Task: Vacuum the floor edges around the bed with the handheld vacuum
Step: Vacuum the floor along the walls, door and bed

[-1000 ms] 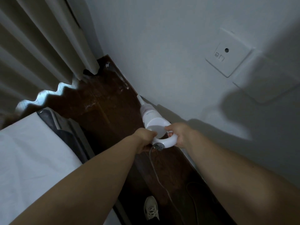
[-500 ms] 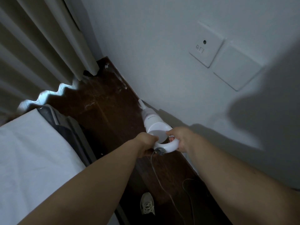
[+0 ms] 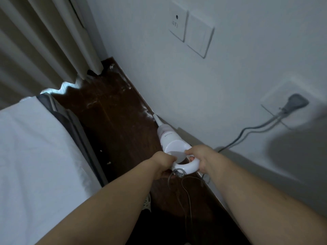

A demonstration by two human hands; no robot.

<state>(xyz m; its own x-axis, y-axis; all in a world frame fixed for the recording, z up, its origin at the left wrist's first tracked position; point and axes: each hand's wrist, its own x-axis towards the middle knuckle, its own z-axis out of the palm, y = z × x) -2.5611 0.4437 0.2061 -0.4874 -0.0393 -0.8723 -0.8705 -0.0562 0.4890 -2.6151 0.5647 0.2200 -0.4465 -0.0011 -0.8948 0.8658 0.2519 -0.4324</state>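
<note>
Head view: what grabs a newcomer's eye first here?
The white handheld vacuum at centre, gripped by both the left hand and right hand, with its thin nozzle on the dark floor where it meets the white wall. Next, pale dust and crumbs along that edge toward the curtain corner. At right, a grey plug sits in a wall socket; the white bed fills the left.

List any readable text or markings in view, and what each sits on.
Small dark print on the white handheld vacuum's body: too blurred to read.
Pale marks beneath the round hole on the white square wall plate: too blurred to read.
Nothing else carries text.
</note>
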